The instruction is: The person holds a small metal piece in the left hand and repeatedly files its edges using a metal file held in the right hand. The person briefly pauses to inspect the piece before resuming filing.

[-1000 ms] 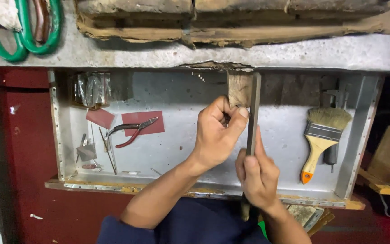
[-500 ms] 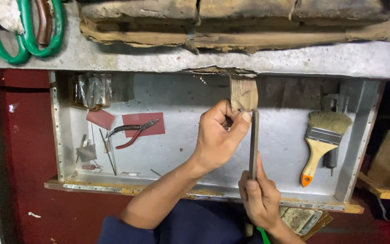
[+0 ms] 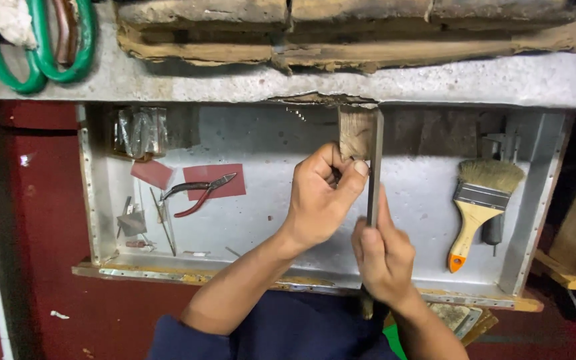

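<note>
Open metal drawer [image 3: 101, 220] holding red-handled pliers [image 3: 198, 193] on a red card [image 3: 231, 181], clear plastic packets [image 3: 140, 130] at back left, yellow-handled paintbrush [image 3: 478, 207] at right; green-handled scissors [image 3: 31, 53] on the grey desk [image 3: 435, 80] above.

One view only, from the person's head, looking steeply down and forward into an open metal drawer [image 3: 435, 200] just below a worn bench edge [image 3: 301, 83]. The drawer fills most of the frame, seen close, at arm's reach. The bench edge runs along the top above the drawer; red floor shows left of and below it. The person's forearms enter from the bottom, over the drawer's near rim.
</note>
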